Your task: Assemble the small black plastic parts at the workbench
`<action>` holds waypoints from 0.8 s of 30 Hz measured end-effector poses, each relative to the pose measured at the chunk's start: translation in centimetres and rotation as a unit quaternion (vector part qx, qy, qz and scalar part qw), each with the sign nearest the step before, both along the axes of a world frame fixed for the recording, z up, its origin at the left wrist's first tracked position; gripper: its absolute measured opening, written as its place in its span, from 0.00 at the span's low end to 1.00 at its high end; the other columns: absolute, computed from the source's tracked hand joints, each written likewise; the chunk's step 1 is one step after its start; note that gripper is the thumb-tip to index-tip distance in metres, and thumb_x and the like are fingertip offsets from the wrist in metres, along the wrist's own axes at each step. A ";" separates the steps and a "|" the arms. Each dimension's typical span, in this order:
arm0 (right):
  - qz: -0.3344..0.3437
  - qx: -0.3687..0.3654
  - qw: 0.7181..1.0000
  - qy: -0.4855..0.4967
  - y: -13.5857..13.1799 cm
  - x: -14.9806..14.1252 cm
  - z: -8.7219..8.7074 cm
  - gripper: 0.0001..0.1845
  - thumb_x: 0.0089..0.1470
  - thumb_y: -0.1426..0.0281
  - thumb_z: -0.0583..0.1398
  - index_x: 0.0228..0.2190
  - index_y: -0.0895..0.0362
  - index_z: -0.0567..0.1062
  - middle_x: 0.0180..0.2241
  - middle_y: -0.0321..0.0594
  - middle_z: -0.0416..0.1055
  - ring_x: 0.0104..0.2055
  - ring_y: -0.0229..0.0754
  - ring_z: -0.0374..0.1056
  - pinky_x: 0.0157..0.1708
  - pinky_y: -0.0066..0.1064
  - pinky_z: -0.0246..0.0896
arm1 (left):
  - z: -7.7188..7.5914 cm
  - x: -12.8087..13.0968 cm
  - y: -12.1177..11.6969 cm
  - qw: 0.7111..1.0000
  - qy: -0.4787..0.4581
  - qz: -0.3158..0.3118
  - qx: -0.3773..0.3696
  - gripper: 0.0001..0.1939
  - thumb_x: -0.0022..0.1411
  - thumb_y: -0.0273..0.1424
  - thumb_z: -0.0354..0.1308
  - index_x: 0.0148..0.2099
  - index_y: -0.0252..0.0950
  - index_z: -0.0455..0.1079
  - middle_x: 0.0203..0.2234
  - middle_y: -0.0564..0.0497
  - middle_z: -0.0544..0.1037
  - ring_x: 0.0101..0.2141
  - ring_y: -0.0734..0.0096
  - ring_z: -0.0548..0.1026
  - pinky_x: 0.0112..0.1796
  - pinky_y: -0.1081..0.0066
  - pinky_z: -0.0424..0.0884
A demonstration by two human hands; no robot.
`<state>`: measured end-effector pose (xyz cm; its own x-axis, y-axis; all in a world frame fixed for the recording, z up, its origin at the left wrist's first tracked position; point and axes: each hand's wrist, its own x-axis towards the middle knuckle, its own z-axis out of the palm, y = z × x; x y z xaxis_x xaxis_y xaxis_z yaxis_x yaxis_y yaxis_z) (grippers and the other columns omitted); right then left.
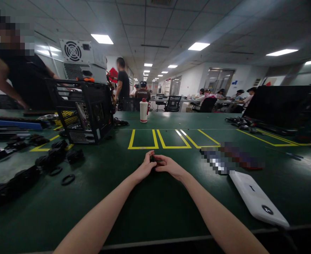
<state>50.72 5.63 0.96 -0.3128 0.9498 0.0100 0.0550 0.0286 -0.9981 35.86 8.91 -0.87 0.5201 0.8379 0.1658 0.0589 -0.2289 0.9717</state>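
Note:
My left hand [145,167] and my right hand [169,165] meet over the green table, a little short of the yellow tape lines. Between their fingertips is a small black part [153,159], mostly hidden, whose kind I cannot make out. Both hands have their fingers bent around it, thumbs towards me. The bare green tabletop [155,204] lies beneath my forearms.
A black open computer case [84,113] with silver power supplies [77,53] on top stands left. Black rings [68,180] and black bundled parts [15,181] lie nearer. At right are a white device [256,197], a screwdriver [293,155] and a monitor [279,107]. A white bottle [143,112] stands behind.

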 end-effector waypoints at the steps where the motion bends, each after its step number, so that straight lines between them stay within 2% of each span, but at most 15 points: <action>1: -0.003 0.001 1.000 -0.010 0.0 0.0 0.0 0.37 0.35 0.76 0.63 0.49 0.52 0.60 0.50 0.42 0.57 0.46 0.41 0.61 0.45 0.36 0.58 | -0.1 0.1 0.0 1.000 -0.005 0.006 -0.006 0.29 0.52 0.26 0.47 0.56 0.37 0.44 0.56 0.44 0.49 0.56 0.65 0.48 0.54 0.62 0.47; 5: -0.042 0.009 0.998 -0.051 0.2 -0.2 -0.4 0.42 0.32 0.75 0.65 0.51 0.51 0.56 0.49 0.43 0.58 0.44 0.42 0.62 0.44 0.38 0.58 | -0.2 0.4 0.2 0.998 -0.034 0.019 -0.042 0.30 0.50 0.25 0.47 0.56 0.37 0.43 0.56 0.45 0.48 0.56 0.64 0.47 0.54 0.62 0.48; 10: -0.028 -0.007 0.999 -0.022 0.2 0.1 -0.3 0.34 0.36 0.73 0.63 0.48 0.56 0.62 0.49 0.44 0.61 0.45 0.41 0.62 0.47 0.37 0.56 | -0.7 0.1 0.7 0.991 -0.097 -0.002 -0.088 0.29 0.47 0.22 0.43 0.54 0.39 0.45 0.55 0.47 0.53 0.55 0.66 0.52 0.52 0.63 0.52; 13: -0.020 -0.022 1.000 0.003 0.2 0.3 -0.4 0.28 0.40 0.71 0.61 0.46 0.59 0.64 0.45 0.45 0.65 0.44 0.40 0.63 0.47 0.36 0.56 | -1.0 -0.1 0.8 0.992 -0.096 -0.014 -0.077 0.30 0.47 0.22 0.44 0.54 0.40 0.46 0.54 0.48 0.54 0.55 0.66 0.52 0.52 0.62 0.52; 18: -0.037 -0.004 0.999 0.015 0.6 0.3 -1.0 0.19 0.43 0.72 0.59 0.40 0.59 0.67 0.40 0.43 0.68 0.42 0.39 0.64 0.46 0.37 0.57 | -0.5 -0.2 0.1 0.999 -0.037 -0.013 -0.005 0.26 0.53 0.31 0.50 0.54 0.40 0.48 0.55 0.47 0.53 0.56 0.64 0.49 0.54 0.61 0.48; 20: -0.038 0.011 0.999 0.023 0.6 0.2 -1.1 0.19 0.40 0.74 0.60 0.38 0.59 0.67 0.40 0.42 0.67 0.42 0.38 0.64 0.46 0.37 0.56 | -0.2 -0.3 -0.1 1.000 -0.016 -0.023 0.012 0.26 0.53 0.31 0.51 0.54 0.40 0.50 0.54 0.47 0.54 0.55 0.64 0.52 0.53 0.61 0.50; 24: -0.046 0.010 0.998 0.038 0.5 0.1 -0.9 0.25 0.36 0.78 0.62 0.40 0.58 0.65 0.44 0.42 0.64 0.45 0.39 0.62 0.46 0.36 0.57 | 0.0 -0.3 -0.1 1.000 -0.010 -0.026 0.008 0.23 0.54 0.30 0.50 0.53 0.40 0.52 0.52 0.47 0.57 0.52 0.64 0.56 0.51 0.62 0.54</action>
<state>50.87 6.11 0.07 -0.2214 0.9739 0.0504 -0.0183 0.0475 -0.9987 35.52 8.79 -0.91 0.5586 0.8072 0.1905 0.0264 -0.2468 0.9687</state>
